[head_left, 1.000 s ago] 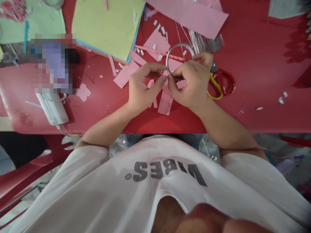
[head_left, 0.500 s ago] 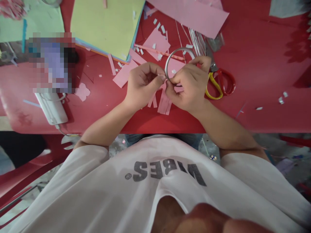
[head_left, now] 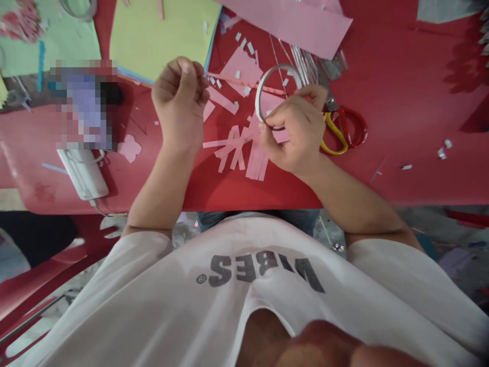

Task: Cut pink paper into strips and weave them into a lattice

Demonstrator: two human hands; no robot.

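**Q:** 2 hands, 1 head view: what does the figure show?

**A:** Fig. 1, head view. The left hand (head_left: 179, 104) is raised over the table at 10 o'clock from the frame centre, closed into a fist with its fingers curled in. Nothing shows in that fist, and it touches nothing visible. The right hand (head_left: 292, 130) is pressed together, its thumb and fingers pinching the lower arc of a thin silver hoop (head_left: 259, 92).

**Q:** Where does the hoop sit?

**A:** It sits at 1 o'clock from the frame centre, tilted, with its lower part hidden by the right hand and well apart from the left hand.

**Q:** What lies around it?

**A:** Cut pink paper strips (head_left: 254, 160) fan out on the red table (head_left: 401, 102) under the right hand, at 6 o'clock from the hoop. Red scissors with yellow inner grips (head_left: 338, 135) lie just beside that hand, at 3 o'clock. A pink paper sheet (head_left: 286, 25) lies at 12 o'clock, and a yellow-green paper stack (head_left: 160, 35) at 11 o'clock. A white power adapter (head_left: 82, 173) and a pink paper cut-out (head_left: 130, 148) lie at 9 o'clock. A nearby object is too blurred to name.
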